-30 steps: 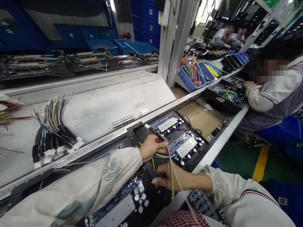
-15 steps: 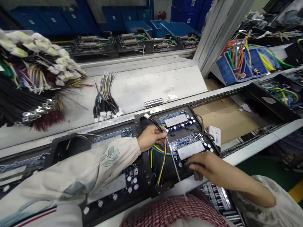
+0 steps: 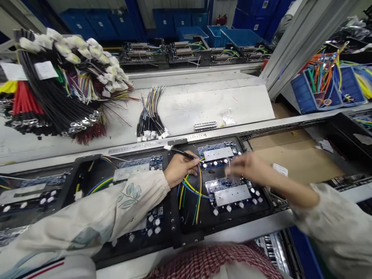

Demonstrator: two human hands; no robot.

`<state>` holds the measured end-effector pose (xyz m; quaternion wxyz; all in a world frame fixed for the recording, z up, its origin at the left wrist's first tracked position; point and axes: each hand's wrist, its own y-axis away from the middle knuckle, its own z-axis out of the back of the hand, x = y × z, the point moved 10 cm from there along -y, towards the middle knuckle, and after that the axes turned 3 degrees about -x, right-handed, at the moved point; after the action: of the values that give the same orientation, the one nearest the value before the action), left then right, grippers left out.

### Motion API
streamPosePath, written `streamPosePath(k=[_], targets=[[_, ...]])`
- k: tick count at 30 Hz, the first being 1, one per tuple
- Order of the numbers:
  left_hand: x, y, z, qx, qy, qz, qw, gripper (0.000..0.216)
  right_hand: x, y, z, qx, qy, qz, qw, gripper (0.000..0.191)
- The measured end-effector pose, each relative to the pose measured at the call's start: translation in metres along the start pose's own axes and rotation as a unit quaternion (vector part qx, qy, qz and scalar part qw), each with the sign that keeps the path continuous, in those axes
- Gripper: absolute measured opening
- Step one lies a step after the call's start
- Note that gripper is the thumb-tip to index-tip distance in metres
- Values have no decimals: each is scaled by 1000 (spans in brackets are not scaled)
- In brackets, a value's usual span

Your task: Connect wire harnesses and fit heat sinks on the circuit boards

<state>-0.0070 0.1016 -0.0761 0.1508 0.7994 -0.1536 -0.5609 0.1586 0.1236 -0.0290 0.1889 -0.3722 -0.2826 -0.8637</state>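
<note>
My left hand point(image 3: 183, 168) pinches a cable harness point(image 3: 186, 154) with black sleeving above the black tray point(image 3: 200, 228). The harness's white connector point(image 3: 167, 147) points left. Multicoloured wires point(image 3: 199, 197) hang below my fingers. Blue, yellow and green wires run to the lower circuit board point(image 3: 232, 193), which carries a metal plate and round white-topped components. Over the right part of the tray, between the lower board and the upper circuit board point(image 3: 217, 154), my right hand point(image 3: 247, 168) is smeared by motion. Whether it holds anything cannot be made out.
A small bundle of harnesses point(image 3: 151, 116) lies on the white bench behind the tray. Larger cable bundles point(image 3: 66, 85) stand at left. More trays with boards point(image 3: 139, 166) line the left. Cardboard point(image 3: 293, 155) and a blue bin of wires point(image 3: 319, 91) are at right.
My right hand has moved up and away from the tray's front edge. The thin white strip that hung from my left hand no longer shows there. The view has shifted left.
</note>
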Motion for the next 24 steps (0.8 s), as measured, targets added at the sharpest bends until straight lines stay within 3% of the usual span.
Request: streamPosePath(k=[2, 4, 8, 18, 24], targets=[[-21, -7, 12, -31, 5, -60, 998, 35, 14, -40, 44, -173, 79, 48, 980, 19], [-42, -15, 26, -68, -7, -124, 990, 30, 20, -78, 49, -215, 121, 73, 966, 12], [-63, -28, 43, -111, -44, -191, 974, 27, 13, -110, 32, -220, 123, 81, 964, 13], [-59, -29, 56, -157, -55, -190, 968, 28, 7, -101, 33, -241, 121, 79, 960, 14], [-63, -28, 56, -154, -39, -214, 964, 26, 6, -100, 32, -245, 124, 77, 958, 14]])
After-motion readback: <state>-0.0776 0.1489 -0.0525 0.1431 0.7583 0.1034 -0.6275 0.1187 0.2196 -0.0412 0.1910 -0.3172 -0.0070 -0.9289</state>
